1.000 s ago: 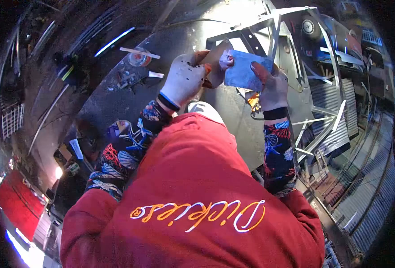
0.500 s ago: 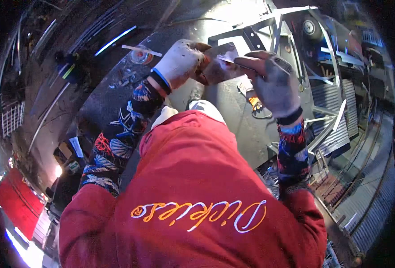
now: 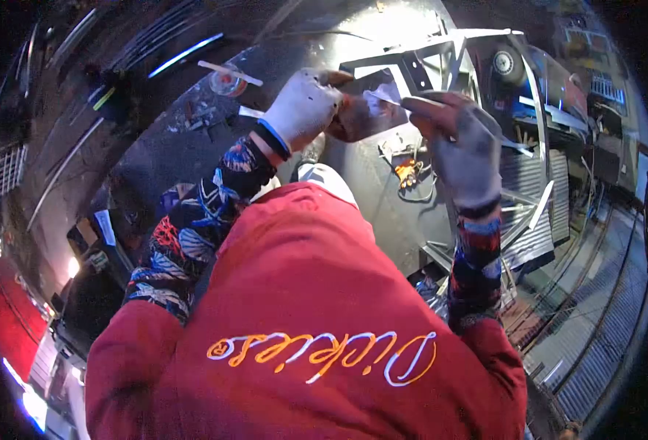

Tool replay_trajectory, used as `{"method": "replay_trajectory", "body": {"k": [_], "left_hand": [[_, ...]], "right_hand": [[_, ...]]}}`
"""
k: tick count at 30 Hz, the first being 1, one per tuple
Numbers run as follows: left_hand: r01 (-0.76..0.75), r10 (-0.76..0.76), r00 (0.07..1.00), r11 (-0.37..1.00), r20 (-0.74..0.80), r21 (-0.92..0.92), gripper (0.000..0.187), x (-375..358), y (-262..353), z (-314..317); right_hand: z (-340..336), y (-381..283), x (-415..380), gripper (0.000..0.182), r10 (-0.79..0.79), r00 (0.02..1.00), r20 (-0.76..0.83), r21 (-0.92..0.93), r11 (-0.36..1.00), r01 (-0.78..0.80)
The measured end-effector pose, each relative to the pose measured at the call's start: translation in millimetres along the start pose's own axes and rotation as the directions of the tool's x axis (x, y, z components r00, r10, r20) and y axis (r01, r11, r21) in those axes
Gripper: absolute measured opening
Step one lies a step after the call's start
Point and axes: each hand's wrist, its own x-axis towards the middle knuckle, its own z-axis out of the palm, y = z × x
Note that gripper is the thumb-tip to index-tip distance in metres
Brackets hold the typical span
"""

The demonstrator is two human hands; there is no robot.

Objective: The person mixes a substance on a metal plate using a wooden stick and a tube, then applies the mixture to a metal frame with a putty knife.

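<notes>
My left hand (image 3: 306, 110), in a white work glove with darker fingertips, is closed on the near-left edge of a flat, dark, shiny plate (image 3: 361, 121). A bright reflection shows on the plate's face. At the plate's right side is my right hand (image 3: 467, 150), gloved the same way, with fingers pinched together and pointing left at the plate. A thin pale line shows by those fingertips, too small to name. Beneath the plate lies a dark metal table (image 3: 383, 220). On it, between my hands and body, rests an orange-and-black object (image 3: 408, 174) with a cord-like loop.
A welded metal frame (image 3: 485, 33) stands at the right of the table. A clear round container (image 3: 227, 82) with a pale strip across it sits at the table's left. Corrugated sheets (image 3: 558, 198) lie right. A person in dark clothing with a reflective band (image 3: 104, 97) is at far left.
My right hand has shifted slightly right and down. The plate and my left hand have moved a little to the right, with the left still holding it. The view has turned slightly.
</notes>
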Motion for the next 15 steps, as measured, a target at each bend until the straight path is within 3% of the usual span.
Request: {"method": "replay_trajectory", "body": {"k": [1, 2, 3, 5, 6, 7, 8, 9, 10, 12, 13, 15], "left_hand": [[0.006, -0.005, 1.000, 0.997, -0.010, 0.080, 0.032, -4.9, 10.8, 2.9], [0.014, -0.010, 1.000, 0.987, -0.021, 0.160, 0.033, -9.7, 21.9, 5.8], [0.109, -0.112, 0.993, 0.990, -0.034, -0.085, 0.034, -9.2, 15.4, 7.6], [0.001, -0.001, 0.997, 1.000, -0.072, -0.002, 0.035, -5.3, 0.5, 7.2], [0.019, -0.019, 0.998, 1.000, -0.062, -0.006, 0.035, -9.9, -7.7, 8.9], [0.045, -0.044, 0.997, 0.999, -0.058, 0.004, 0.036, -10.4, -2.7, 9.8], [0.057, -0.056, 0.997, 0.998, -0.055, 0.013, 0.036, -6.3, 4.0, 9.3], [0.093, -0.098, 0.994, 0.992, -0.053, -0.089, 0.037, -9.7, 8.4, 11.1], [0.049, -0.049, 0.998, 0.999, -0.045, -0.010, 0.037, -7.7, 9.7, 7.1], [0.028, -0.027, 1.000, 0.998, -0.010, 0.061, 0.038, -12.2, 3.5, 7.3], [-0.033, 0.033, 0.999, 0.994, 0.003, 0.107, 0.038, -10.6, 3.5, 6.5], [-0.100, 0.100, 0.995, 0.985, 0.004, 0.144, 0.038, -6.9, 2.8, 8.3]], "right_hand": [[2.4, -0.8, -1.4, 0.032, 0.080, 0.996, 0.043, 0.102, 0.991, -0.084], [-0.3, -5.1, -2.8, 0.033, 0.041, 0.999, 0.034, -0.171, 0.985, -0.035], [-5.3, -6.0, 5.6, 0.032, -0.183, 0.983, -0.022, -0.222, 0.959, 0.174], [-2.9, -5.9, 5.6, 0.031, -0.041, 0.992, -0.118, -0.134, 0.991, 0.025], [-3.7, -11.9, 2.8, 0.033, 0.110, 0.993, -0.034, -0.132, 0.985, -0.113], [-1.5, -8.8, 3.8, 0.034, 0.021, 0.999, 0.041, -0.186, 0.983, -0.013], [-1.8, -7.4, 2.1, 0.034, -0.033, 0.999, 0.002, -0.203, 0.979, 0.033], [-2.2, -4.8, 2.7, 0.035, -0.099, 0.995, -0.025, -0.218, 0.972, 0.091], [0.5, -3.1, 4.8, 0.035, -0.103, 0.994, -0.025, -0.212, 0.973, 0.095], [1.9, -5.4, -2.0, 0.035, 0.084, 0.996, -0.029, -0.015, 0.996, -0.084], [-0.5, -10.6, 0.7, 0.035, 0.023, 0.999, 0.033, -0.214, 0.977, -0.015], [-3.5, -5.7, -1.1, 0.035, 0.018, 1.000, -0.008, -0.101, 0.995, -0.019]]}}
